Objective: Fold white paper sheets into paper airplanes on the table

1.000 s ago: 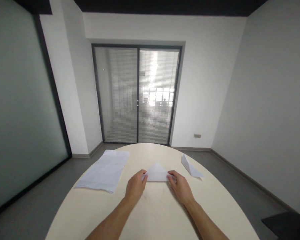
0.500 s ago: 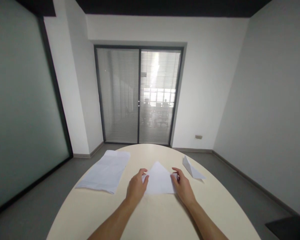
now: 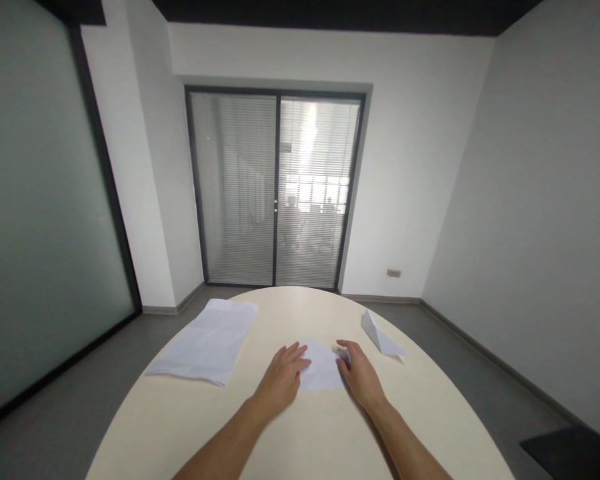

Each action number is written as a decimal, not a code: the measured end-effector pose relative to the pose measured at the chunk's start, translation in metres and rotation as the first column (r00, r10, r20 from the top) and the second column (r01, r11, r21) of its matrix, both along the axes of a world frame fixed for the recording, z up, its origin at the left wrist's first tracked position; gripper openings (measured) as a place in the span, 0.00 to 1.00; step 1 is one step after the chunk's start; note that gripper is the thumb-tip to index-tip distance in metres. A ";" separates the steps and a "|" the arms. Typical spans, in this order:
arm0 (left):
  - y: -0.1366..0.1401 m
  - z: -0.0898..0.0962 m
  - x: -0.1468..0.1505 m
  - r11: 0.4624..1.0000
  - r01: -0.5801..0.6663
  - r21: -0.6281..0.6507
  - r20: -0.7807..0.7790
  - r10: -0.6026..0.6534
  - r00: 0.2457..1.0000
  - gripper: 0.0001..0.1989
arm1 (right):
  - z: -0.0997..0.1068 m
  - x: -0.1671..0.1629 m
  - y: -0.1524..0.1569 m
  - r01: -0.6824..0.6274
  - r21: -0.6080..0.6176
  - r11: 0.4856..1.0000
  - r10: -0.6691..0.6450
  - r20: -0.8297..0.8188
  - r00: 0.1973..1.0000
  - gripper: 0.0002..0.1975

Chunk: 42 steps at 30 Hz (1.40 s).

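Note:
A folded piece of white paper [image 3: 321,370] lies on the round table in front of me, between my two hands. My left hand [image 3: 283,375] rests flat over its left side, fingers spread out and covering that edge. At the opposite side, my right hand [image 3: 361,373] has its thumb and index finger around the paper's right corner, with a bit of white showing between them. The other fingers of this hand are mostly hidden.
A stack of white paper sheets [image 3: 207,341] lies on the left of the pale round table [image 3: 300,440]. Towards the right edge is another folded paper piece [image 3: 381,337]. Beyond the table stands a glass door [image 3: 275,193] with blinds.
My left hand has gone from gripping the paper's left corner to lying flat over that side. The paper's pointed top now sits lower, and less of the sheet shows.

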<state>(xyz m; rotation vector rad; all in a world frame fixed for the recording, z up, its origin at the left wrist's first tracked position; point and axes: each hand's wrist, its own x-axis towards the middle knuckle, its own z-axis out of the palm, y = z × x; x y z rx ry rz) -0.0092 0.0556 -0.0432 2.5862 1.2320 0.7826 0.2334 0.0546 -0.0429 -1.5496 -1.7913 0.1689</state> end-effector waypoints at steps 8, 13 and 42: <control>-0.012 0.014 0.005 0.999 -0.006 0.043 0.000 0.006 1.000 0.16 | 0.025 -0.020 -0.014 -0.106 -0.023 0.994 0.108 0.181 0.978 0.18; -0.019 0.022 0.006 0.995 0.089 0.044 -0.018 -0.089 0.996 0.14 | 0.015 -0.029 -0.015 -0.129 -0.093 0.987 0.146 0.212 0.966 0.18; 0.004 -0.014 -0.004 0.995 -0.065 0.078 -0.092 0.072 0.993 0.21 | 0.023 -0.045 -0.023 -0.294 -0.125 0.948 0.319 0.308 0.897 0.18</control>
